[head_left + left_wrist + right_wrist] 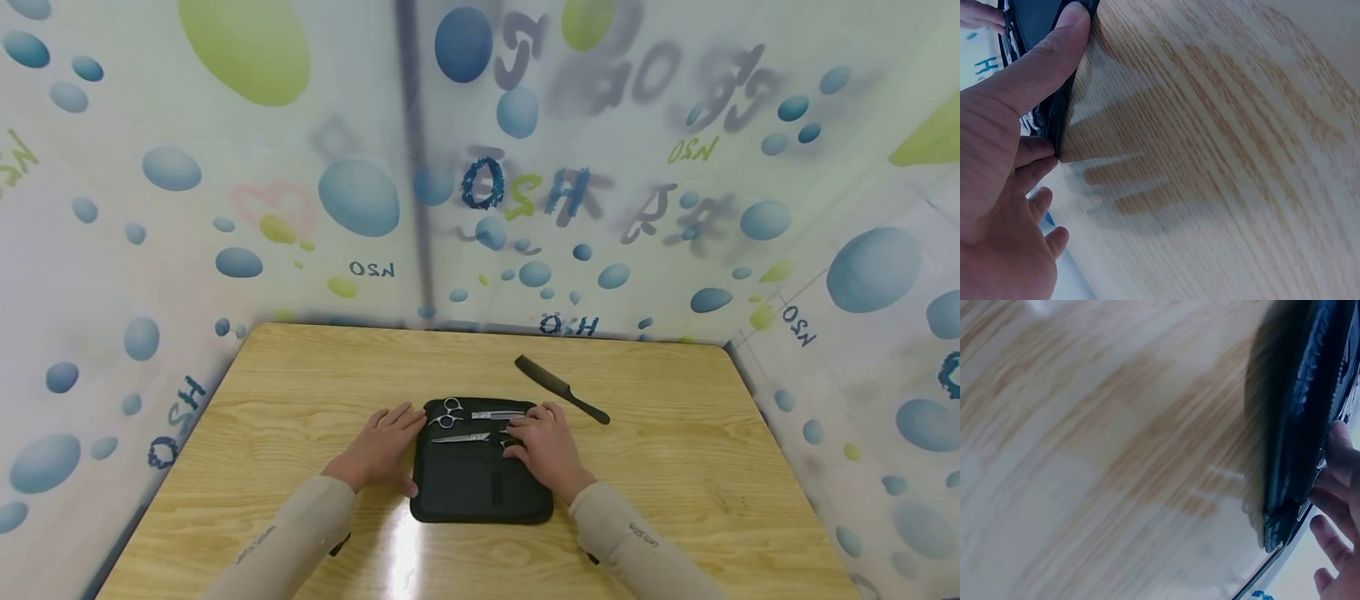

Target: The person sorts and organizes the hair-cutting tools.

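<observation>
A black zip case (457,487) lies open on the table, with two pairs of silver shears in its upper part. The left pair (447,417) shows its finger rings at the top left. My left hand (382,454) rests at the case's left side, fingers extended at the upper corner and thumb (1074,15) on the edge lower down. The right hand (551,446) reaches over the case's right side. Its thumb and a finger hold the handles of the lower scissors (468,437), which are mostly covered. Near its fingertips lies the upper pair's toothed blade (495,415).
Beyond the case's upper right corner, a black comb (551,382) with a handle lies slantwise on the wooden table (675,467). Behind and on both sides of the table are walls (360,308) printed with blue and green dots.
</observation>
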`<control>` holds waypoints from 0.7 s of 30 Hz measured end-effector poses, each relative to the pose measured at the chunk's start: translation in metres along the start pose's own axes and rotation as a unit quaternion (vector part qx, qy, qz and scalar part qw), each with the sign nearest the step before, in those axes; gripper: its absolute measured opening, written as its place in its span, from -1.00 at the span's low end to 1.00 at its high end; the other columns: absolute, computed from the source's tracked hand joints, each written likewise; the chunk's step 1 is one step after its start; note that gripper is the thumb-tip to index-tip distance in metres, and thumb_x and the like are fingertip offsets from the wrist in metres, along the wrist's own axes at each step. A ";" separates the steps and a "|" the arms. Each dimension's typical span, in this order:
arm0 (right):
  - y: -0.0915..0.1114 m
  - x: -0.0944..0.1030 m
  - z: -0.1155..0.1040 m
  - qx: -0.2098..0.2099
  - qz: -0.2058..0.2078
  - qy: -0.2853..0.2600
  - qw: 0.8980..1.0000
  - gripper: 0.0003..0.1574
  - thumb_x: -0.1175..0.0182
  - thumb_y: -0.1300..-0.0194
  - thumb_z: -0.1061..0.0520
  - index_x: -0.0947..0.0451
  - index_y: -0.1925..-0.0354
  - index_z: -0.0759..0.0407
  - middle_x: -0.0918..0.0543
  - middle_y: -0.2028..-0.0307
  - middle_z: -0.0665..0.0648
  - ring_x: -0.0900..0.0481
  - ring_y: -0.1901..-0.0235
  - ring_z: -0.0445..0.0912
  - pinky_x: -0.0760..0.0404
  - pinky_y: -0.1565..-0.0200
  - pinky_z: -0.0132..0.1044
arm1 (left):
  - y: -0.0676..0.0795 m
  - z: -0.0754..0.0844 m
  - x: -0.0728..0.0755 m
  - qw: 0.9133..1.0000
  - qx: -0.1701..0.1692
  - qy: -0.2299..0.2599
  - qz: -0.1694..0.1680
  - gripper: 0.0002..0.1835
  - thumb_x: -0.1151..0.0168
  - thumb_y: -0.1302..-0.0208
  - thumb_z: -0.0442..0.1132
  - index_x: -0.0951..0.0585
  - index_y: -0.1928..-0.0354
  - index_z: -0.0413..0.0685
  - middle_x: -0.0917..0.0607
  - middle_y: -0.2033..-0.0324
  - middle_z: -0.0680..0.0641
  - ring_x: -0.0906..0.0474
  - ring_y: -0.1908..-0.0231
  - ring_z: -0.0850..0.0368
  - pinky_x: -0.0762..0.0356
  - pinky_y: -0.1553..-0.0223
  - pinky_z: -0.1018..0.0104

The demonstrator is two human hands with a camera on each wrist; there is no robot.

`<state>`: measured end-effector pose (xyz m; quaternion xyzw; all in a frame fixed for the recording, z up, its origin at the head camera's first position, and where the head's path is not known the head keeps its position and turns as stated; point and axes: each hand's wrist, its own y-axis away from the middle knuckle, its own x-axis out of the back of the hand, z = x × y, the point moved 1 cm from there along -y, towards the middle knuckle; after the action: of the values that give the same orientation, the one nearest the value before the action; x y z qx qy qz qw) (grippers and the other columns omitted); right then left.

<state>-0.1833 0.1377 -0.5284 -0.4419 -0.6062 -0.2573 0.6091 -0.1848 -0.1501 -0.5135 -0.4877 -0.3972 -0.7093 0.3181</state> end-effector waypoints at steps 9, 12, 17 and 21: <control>0.000 -0.001 0.000 -0.001 -0.018 0.015 1.000 -0.54 -0.29 -0.17 -0.22 -0.73 0.05 -0.04 -0.73 -0.01 -0.03 -0.59 -0.01 -0.04 -0.32 -0.27 0.05 | 0.002 0.001 0.002 1.000 -0.003 0.000 -0.003 0.22 -0.58 0.27 0.24 -0.26 -0.44 -0.17 -0.27 -0.46 -0.09 -0.01 -0.51 -0.13 0.01 -0.46 -0.12; 0.001 0.000 0.004 0.006 -0.025 -0.011 1.000 -0.55 -0.26 -0.22 -0.21 -0.72 0.02 -0.03 -0.73 -0.02 -0.01 -0.59 -0.03 -0.03 -0.31 -0.27 0.07 | 0.003 0.001 0.002 1.000 -0.004 -0.001 -0.002 0.22 -0.58 0.26 0.25 -0.26 -0.44 -0.17 -0.27 -0.46 -0.09 -0.01 -0.51 -0.13 0.00 -0.46 -0.12; 0.003 0.003 0.016 0.021 -0.019 -0.042 0.999 -0.58 -0.24 -0.27 -0.15 -0.70 -0.02 -0.03 -0.72 -0.03 0.00 -0.60 -0.07 -0.02 -0.35 -0.26 0.07 | 0.003 0.000 0.001 1.000 -0.008 0.000 0.001 0.22 -0.57 0.26 0.25 -0.26 -0.44 -0.18 -0.27 -0.46 -0.10 -0.01 -0.51 -0.13 0.00 -0.46 -0.12; 0.004 0.006 0.033 -0.011 -0.002 -0.033 0.999 -0.57 -0.26 -0.29 -0.09 -0.66 -0.07 0.01 -0.72 -0.04 0.03 -0.61 -0.06 0.01 -0.39 -0.23 0.08 | 0.003 0.000 0.001 1.000 -0.010 0.005 0.004 0.21 -0.57 0.25 0.25 -0.26 -0.44 -0.18 -0.26 -0.46 -0.10 -0.01 -0.51 -0.14 0.00 -0.46 -0.12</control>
<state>-0.1958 0.1695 -0.5278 -0.4554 -0.6245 -0.2502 0.5832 -0.1825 -0.1515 -0.5117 -0.4889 -0.3866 -0.7145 0.3178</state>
